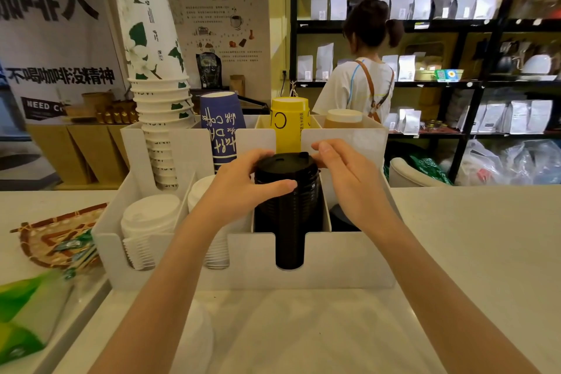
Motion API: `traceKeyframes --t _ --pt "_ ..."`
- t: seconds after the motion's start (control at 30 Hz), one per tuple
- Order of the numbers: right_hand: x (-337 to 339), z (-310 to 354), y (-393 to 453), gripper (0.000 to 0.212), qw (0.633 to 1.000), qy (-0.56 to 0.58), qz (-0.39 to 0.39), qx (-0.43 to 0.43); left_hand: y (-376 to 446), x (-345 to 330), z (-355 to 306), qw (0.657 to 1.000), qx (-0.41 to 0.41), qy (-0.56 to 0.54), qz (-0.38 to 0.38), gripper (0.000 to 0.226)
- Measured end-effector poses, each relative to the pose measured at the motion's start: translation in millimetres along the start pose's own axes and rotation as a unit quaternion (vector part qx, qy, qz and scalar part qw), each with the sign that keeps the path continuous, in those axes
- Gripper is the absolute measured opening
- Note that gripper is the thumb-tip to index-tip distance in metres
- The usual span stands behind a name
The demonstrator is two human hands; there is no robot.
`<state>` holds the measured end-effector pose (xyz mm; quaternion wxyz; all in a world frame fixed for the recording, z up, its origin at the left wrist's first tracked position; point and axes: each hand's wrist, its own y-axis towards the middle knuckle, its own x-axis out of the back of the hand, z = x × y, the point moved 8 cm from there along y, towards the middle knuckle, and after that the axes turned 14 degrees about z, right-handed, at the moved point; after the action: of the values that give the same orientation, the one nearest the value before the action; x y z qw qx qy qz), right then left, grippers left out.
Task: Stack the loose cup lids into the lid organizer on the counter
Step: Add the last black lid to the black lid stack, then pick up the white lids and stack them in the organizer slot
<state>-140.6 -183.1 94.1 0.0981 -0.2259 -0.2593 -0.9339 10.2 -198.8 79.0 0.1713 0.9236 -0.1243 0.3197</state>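
Your two hands met over the white lid organizer on the counter. Your left hand was wrapped around the upper part of the stack of black lids, thumb laid across its front. Your right hand touched the rim of the top lid with its fingertips, the other fingers loosely spread. That stack stood in the third front compartment from the left and rose well above the front wall.

The front row held four compartments. The first two from the left each held one stack of white lids, the second largely hidden by your left forearm. The fourth was dark inside, and you could not have told its contents from this view.

The back row held four cup stacks: one tall stack of white cups with green leaves, leaning left; one blue cup; one yellow cup; and one brown cup.

To the left of the organizer lay one woven tray holding green packets. One person stood at the shelves behind the counter, facing away.
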Motion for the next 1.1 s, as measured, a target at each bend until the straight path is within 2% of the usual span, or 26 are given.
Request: traceKeyframes --t 0.17,0.33,0.5,0.63,0.77,0.83,0.97,1.1 --pt "0 -5 3 0.023 1.000 -0.006 -0.004 -0.008 -1 0 -8 0.999 -0.015 0.045 -0.024 0.063" --pt "1 -11 3 0.034 1.000 -0.007 -0.020 -0.012 -1 -1 -9 0.998 -0.010 0.063 -0.027 0.064" --pt "2 -13 4 0.033 1.000 0.007 -0.017 -0.006 -4 -2 -7 0.996 0.010 0.080 -0.026 0.066" --pt "3 -16 6 0.024 0.998 0.048 -0.017 -0.028 -8 -4 -10 0.995 0.017 0.094 -0.019 0.068" --pt "2 8 -3 0.028 0.999 0.018 -0.041 0.015 -24 4 -17 0.994 -0.008 0.093 -0.049 0.063" --pt "-6 24 -13 0.024 0.997 0.024 -0.042 0.059 -40 14 -16 0.995 -0.031 0.060 -0.074 0.050" --pt "-50 39 -33 0.016 0.991 0.064 0.055 0.103 -83 33 -6 0.992 -0.054 0.053 -0.101 0.028" --pt "-116 17 -54 0.018 0.977 0.050 0.207 0.033 -126 29 27 0.992 0.013 0.100 -0.077 0.045"
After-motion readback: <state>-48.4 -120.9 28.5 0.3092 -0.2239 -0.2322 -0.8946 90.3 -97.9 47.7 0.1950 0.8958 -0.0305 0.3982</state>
